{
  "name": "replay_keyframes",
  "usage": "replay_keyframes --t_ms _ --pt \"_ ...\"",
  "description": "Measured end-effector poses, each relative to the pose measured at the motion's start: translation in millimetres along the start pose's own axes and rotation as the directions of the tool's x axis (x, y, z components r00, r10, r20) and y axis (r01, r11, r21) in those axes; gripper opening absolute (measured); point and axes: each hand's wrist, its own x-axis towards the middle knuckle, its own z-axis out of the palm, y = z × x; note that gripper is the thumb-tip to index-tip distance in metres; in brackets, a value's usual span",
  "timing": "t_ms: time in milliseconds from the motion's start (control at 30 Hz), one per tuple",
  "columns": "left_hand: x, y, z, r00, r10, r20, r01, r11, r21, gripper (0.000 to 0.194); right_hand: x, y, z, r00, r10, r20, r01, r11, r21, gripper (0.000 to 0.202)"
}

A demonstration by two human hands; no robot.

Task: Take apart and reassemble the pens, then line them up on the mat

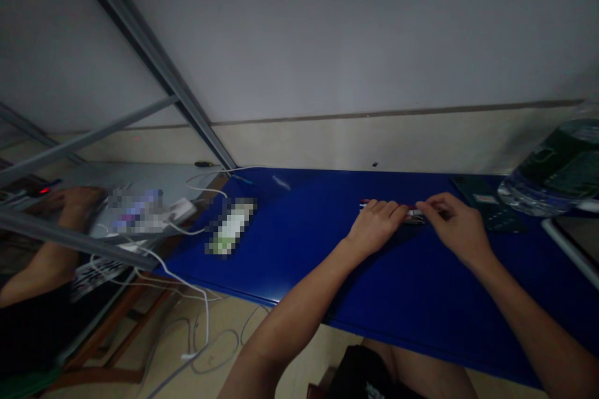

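Observation:
My left hand (378,223) is closed over a slim, pen-like red and white thing (413,213) just above the blue desk. One end of it pokes out to the left of the fingers, and most of its length is hidden under them. At the other end, my right hand (456,227) has thumb and forefinger pinched together where the red part runs out. Below the slim thing, between the hands, shows a small metallic edge that I cannot make out. To the right of my right hand lies a flat dark green rectangular thing (484,198).
A big clear water bottle (556,168) and a pale-edged device (573,252) are at right. A blurred-out phone-like thing (231,227) lies left on the blue desk (299,224). Grey metal posts (159,62), white cables (206,305) and another person's arm (51,255) are farther left.

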Motion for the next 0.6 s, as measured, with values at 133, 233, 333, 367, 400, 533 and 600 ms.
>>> replay_keyframes --t_ms 133,233,333,367,400,533,600 --pt "0 3 -9.7 0.999 0.010 0.045 -0.012 0.999 0.044 0.035 0 -4 -6 0.979 0.169 0.116 -0.175 0.984 0.046 0.060" --pt "0 3 -12.1 0.997 0.004 0.075 -0.005 1.000 0.012 0.034 -3 -10 -3 0.936 0.263 0.235 -0.319 0.914 0.250 0.059" --pt "0 6 -11.2 0.994 -0.057 0.094 0.060 0.998 -0.028 0.041 -6 -15 4 0.885 0.314 0.345 -0.445 0.789 0.424 0.053" --pt "-1 7 -11.2 0.991 -0.086 0.106 0.091 0.995 -0.044 0.044 -8 -15 6 0.873 0.318 0.371 -0.467 0.764 0.444 0.052" --pt "-1 7 -11.5 0.986 -0.110 0.122 0.118 0.991 -0.065 0.046 -8 -15 8 0.863 0.319 0.392 -0.482 0.752 0.450 0.052" --pt "-1 6 -17.4 0.977 -0.100 0.190 0.143 0.964 -0.223 0.045 -10 -8 8 0.854 0.307 0.419 -0.475 0.788 0.392 0.054" --pt "0 2 -22.0 0.976 -0.060 0.210 0.132 0.928 -0.348 0.043 -11 -5 6 0.874 0.284 0.395 -0.429 0.832 0.351 0.055"
